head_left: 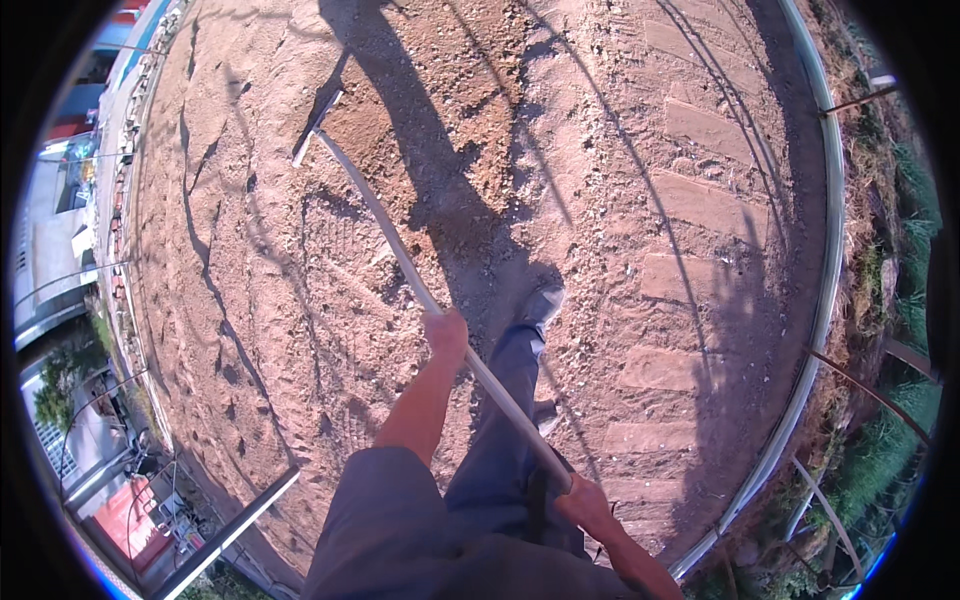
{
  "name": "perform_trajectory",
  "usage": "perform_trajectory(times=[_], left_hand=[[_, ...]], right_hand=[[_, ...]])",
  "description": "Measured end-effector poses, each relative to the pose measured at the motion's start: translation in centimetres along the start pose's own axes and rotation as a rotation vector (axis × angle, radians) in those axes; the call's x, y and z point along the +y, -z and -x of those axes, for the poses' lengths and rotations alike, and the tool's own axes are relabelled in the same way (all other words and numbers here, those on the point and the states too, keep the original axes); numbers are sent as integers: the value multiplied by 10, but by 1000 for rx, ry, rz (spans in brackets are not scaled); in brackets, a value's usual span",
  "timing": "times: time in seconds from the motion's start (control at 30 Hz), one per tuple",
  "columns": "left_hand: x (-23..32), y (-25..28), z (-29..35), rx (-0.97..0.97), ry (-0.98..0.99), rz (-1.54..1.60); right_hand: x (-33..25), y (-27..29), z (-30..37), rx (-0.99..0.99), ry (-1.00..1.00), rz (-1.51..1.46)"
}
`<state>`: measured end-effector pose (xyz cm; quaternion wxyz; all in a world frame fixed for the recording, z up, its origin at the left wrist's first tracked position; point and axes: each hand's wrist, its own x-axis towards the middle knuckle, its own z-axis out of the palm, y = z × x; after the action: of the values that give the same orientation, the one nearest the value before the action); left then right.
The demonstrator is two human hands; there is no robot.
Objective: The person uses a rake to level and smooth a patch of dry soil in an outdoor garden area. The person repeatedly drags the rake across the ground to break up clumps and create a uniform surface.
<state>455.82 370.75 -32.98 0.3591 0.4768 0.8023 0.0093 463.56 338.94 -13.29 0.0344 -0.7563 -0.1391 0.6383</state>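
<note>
A long rake (pixel 395 238) with a pale pole runs from my waist out to the far left. Its straight, narrow head (pixel 317 128) lies crosswise on the soil; whether it has teeth is too small to tell. My left hand (pixel 446 332) is wrapped round the middle of the pole, arm stretched forward. Closer to my body, my right hand (pixel 586 503) grips the pole near its rear end. Beyond my left hand, loose brown soil (pixel 455 120) spreads under my shadow. My shoe (pixel 544 306) rests on the ground right of the pole.
A pale curb (pixel 832 200) edges the ground on the right, with grass (pixel 880 480) and thin metal posts beyond. Flat slab-like patches (pixel 690 280) lie along the right side. A metal beam (pixel 235 530) juts in at lower left. Buildings (pixel 60 240) stand far left.
</note>
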Motion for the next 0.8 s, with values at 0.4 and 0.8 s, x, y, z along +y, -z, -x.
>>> perform_trajectory(times=[0.4, 0.8], left_hand=[[-282, -70, 415, 25, 2, -252], [-251, 1, 474, -881, 977, 726]], right_hand=[[364, -125, 263, 203, -381, 231], [398, -83, 341, 275, -288, 442]])
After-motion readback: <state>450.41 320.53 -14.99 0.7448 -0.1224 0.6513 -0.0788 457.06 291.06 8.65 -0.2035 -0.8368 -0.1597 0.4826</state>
